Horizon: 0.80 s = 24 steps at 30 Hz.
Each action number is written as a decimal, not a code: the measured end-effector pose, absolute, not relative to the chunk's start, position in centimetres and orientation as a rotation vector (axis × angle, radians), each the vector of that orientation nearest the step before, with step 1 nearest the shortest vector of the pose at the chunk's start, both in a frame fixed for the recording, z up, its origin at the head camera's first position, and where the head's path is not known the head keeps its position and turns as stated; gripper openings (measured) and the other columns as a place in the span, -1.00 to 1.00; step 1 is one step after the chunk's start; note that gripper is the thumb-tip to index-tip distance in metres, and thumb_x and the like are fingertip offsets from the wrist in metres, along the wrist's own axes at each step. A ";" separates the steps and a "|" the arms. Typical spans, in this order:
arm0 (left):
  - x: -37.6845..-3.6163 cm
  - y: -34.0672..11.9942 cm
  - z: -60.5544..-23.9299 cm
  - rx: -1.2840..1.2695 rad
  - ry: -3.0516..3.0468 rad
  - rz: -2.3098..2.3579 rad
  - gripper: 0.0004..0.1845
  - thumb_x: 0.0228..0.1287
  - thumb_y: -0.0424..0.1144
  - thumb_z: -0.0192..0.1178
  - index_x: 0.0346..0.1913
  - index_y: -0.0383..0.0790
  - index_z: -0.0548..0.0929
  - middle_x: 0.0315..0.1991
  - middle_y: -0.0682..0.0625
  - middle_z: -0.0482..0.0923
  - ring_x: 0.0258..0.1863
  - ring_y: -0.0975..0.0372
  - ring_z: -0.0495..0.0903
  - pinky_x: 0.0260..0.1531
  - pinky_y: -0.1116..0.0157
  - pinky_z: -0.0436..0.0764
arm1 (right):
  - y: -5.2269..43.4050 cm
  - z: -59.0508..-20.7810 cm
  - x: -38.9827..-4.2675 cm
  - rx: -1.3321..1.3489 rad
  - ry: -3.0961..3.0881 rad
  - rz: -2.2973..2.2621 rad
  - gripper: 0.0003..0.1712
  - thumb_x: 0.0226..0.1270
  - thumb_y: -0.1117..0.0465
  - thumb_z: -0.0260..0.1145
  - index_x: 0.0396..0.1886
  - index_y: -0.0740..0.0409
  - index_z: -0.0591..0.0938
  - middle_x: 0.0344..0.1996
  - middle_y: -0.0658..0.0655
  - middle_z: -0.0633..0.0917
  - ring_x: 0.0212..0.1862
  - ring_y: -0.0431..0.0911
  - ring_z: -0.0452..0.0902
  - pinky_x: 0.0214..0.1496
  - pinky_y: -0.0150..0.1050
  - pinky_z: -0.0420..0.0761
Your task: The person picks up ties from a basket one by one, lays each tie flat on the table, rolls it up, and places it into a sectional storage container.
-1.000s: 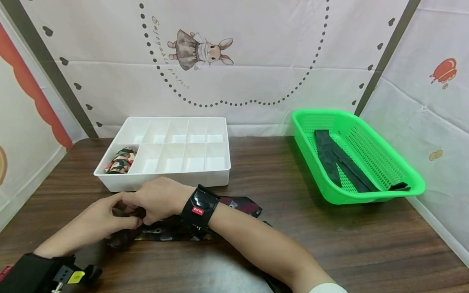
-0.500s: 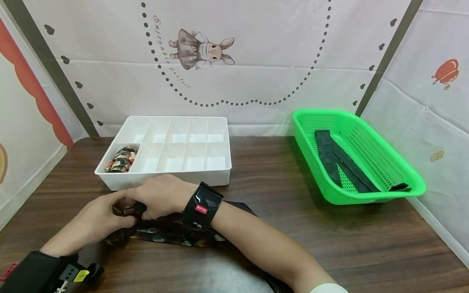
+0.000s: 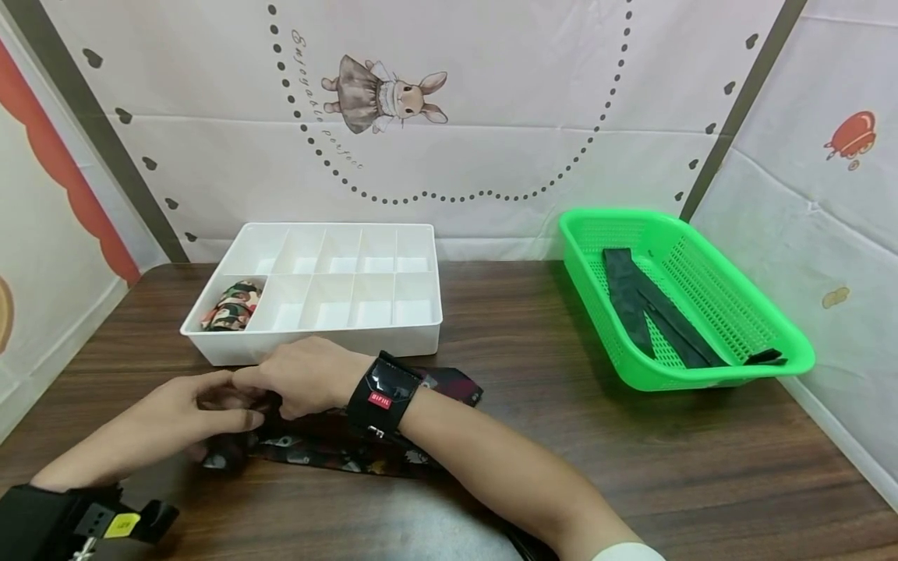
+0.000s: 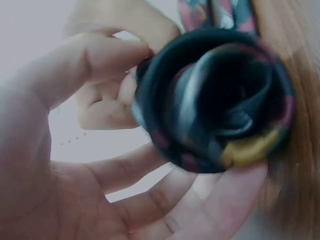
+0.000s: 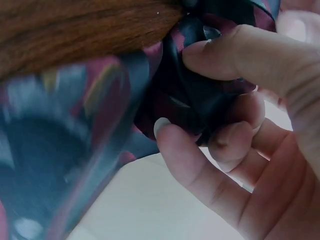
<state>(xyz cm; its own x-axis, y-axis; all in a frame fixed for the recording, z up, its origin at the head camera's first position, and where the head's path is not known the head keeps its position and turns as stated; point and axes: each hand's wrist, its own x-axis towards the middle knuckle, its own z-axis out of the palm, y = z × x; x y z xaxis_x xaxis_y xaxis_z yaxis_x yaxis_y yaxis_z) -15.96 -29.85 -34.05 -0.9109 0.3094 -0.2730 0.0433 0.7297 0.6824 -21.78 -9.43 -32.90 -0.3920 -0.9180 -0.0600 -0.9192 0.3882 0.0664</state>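
Near the table's (image 3: 631, 467) front edge, a patterned tie (image 3: 337, 444) is rolled at its left end, pinched between the curled fingers of the left hand (image 3: 178, 417) and right hand (image 3: 302, 382). Behind stands a white tray (image 3: 323, 339); a green basket (image 3: 701, 374) sits toward the right edge.

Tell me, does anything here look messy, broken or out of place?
Nothing stands out. Both hands grip a patterned tie, partly rolled, on the wooden table. Another roll sits neatly in the white divided tray, and dark ties lie in the green basket.
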 end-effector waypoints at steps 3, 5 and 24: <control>-16.0 -29.9 -34.3 0.219 2.518 1.037 -0.30 0.53 0.00 0.28 0.42 -0.51 0.43 0.04 -0.13 0.70 -0.17 0.13 0.63 -0.38 0.13 0.69 | -9.5 -33.1 -21.8 -1.726 2.610 0.118 -0.70 0.41 0.13 0.49 0.05 -0.14 0.61 -0.27 -0.19 0.60 -0.22 -0.28 0.49 -0.22 -0.37 0.46; -16.1 -29.7 -34.7 0.204 2.523 1.042 -0.31 0.50 0.00 0.32 0.39 -0.50 0.46 -0.03 -0.10 0.70 -0.21 0.13 0.62 -0.40 0.12 0.69 | -9.5 -33.2 -21.7 -1.715 2.610 0.110 -0.70 0.41 0.14 0.48 0.05 -0.12 0.60 -0.31 -0.19 0.59 -0.24 -0.26 0.51 -0.23 -0.36 0.48; -16.0 -28.8 -35.3 0.220 2.633 1.019 -0.47 0.38 -0.10 0.42 0.22 -0.37 0.53 -0.20 -0.06 0.60 -0.40 0.12 0.55 -0.52 0.20 0.57 | -8.6 -31.6 -21.9 -1.501 2.590 -0.014 -0.60 0.30 0.05 0.61 0.06 -0.16 0.65 -0.26 -0.19 0.63 -0.19 -0.27 0.52 -0.16 -0.31 0.51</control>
<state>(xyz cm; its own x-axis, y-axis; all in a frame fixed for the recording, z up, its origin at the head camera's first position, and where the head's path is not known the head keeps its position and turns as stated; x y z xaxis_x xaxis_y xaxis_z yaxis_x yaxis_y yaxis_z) -15.96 -28.82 -35.30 -0.9406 0.2507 -0.2291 0.0312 0.7355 0.6768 -21.87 -8.64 -31.61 -0.4892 -0.8635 -0.1230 -0.8621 0.5001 -0.0818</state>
